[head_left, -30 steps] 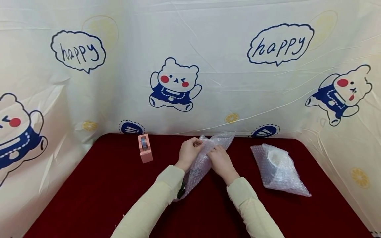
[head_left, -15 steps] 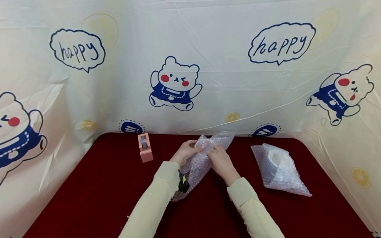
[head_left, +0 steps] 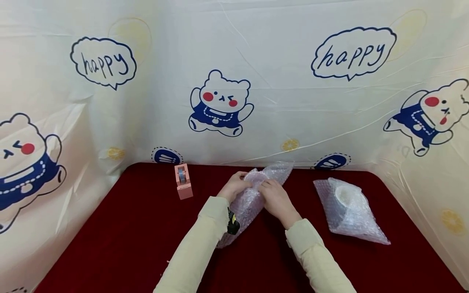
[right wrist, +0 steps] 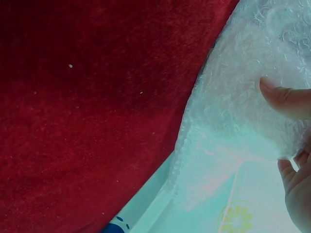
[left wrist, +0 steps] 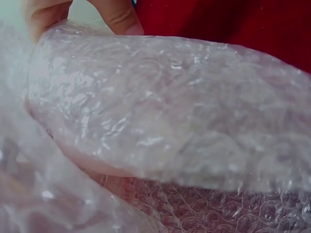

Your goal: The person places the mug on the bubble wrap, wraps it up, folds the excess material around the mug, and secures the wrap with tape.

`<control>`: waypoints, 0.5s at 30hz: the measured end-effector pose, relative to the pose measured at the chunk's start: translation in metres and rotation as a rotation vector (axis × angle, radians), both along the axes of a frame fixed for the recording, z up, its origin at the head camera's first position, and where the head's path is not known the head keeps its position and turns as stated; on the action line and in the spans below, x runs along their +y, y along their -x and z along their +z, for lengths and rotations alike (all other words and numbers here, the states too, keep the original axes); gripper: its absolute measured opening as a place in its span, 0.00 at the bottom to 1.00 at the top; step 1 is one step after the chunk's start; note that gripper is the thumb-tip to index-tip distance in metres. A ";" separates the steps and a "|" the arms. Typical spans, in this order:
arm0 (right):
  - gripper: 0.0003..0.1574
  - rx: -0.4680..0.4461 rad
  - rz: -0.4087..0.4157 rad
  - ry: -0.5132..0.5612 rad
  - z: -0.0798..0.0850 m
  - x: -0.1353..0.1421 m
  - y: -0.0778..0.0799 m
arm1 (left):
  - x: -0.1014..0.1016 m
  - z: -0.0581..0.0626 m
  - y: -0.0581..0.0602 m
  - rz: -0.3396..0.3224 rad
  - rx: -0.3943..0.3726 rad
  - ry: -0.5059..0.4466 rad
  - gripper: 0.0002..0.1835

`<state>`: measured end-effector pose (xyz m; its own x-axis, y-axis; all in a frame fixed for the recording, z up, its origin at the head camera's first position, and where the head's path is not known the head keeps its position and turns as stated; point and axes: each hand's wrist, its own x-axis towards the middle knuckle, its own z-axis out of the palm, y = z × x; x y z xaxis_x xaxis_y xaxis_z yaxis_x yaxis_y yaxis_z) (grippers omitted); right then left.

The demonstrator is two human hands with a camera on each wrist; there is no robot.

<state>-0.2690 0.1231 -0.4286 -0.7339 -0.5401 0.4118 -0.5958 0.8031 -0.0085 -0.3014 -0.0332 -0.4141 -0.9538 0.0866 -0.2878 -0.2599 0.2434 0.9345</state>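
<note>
A sheet of clear bubble wrap lies slantwise on the table, folded round something with a round, pale pink-white end. What that thing is cannot be told through the wrap. My left hand grips the wrap at the left of this round end, thumb and fingers bent round it. On the other side my right hand holds the wrap with curled fingers, close to the left fingertips. In the left wrist view the bubble wrap bulges in a rounded roll. A thumb presses on it in the right wrist view.
A pink tape dispenser with a blue roll stands at the back left. To the right lies a second bubble-wrapped bundle with a white round thing inside. A printed cloth hangs behind the dark red table cover.
My left hand has come down from the wrap's upper edge and round its left side. The round end now shows between both hands. My right hand has stayed nearly in place.
</note>
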 end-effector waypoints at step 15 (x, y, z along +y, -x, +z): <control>0.19 -0.302 0.107 0.330 -0.001 0.012 0.003 | 0.010 -0.008 0.006 0.023 0.149 0.199 0.25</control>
<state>-0.2716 0.1353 -0.4292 -0.7951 -0.4950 0.3503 -0.6063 0.6625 -0.4398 -0.3073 -0.0229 -0.4219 -0.9881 0.0197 -0.1527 -0.1303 0.4220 0.8972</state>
